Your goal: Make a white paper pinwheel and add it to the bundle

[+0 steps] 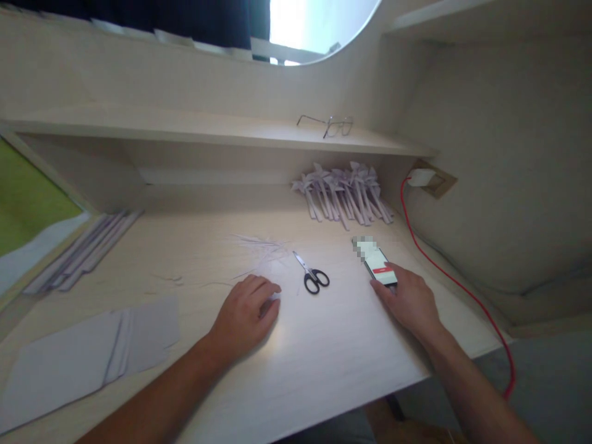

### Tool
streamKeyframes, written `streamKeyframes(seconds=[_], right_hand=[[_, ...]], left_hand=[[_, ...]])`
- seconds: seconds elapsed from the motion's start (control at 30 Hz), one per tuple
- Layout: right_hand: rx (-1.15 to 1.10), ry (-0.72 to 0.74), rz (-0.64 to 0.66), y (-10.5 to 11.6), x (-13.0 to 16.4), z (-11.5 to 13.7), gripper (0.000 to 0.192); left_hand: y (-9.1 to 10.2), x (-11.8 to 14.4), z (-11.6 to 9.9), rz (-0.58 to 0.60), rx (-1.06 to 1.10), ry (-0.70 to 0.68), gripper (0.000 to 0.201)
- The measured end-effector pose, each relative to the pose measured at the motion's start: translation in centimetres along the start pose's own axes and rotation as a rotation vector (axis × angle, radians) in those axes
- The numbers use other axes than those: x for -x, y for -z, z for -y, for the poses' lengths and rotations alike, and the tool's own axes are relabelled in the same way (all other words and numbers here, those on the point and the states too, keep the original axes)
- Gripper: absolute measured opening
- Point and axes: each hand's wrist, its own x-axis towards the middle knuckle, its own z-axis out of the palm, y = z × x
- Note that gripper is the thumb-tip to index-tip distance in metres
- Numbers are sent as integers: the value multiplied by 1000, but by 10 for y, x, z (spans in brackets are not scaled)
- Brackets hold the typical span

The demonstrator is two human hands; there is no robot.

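My right hand (411,299) grips the near end of a phone (377,262) with a lit screen, thumb along its left edge and fingers at its right. The phone lies at or just above the desktop; which one I cannot tell. My left hand (252,308) rests on the desk with its fingers curled in towards the thumb. A pale bit shows between thumb and forefinger, too small to name. Scissors (312,274) with black handles lie between the hands, blades pointing away. Thin paper scraps (263,243) are scattered just beyond my left hand.
Several paper pinwheel-like pieces (345,194) are bunched at the back right. Paper strips (87,250) and flat sheets (69,364) lie at the left. Glasses (340,126) sit on the shelf (185,129). A red cable (444,271) runs from a wall charger past the desk's right edge.
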Motion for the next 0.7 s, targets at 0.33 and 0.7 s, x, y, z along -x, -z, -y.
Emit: streamKeyframes(seconds=[0.33, 0.7], right_hand=[[-128, 69, 98, 19, -1, -6, 60], [-135, 191, 128, 16, -3, -27, 56]], left_hand=[[-45, -78, -11, 12, -187, -90, 44], [-73, -99, -42, 148, -117, -188, 39]])
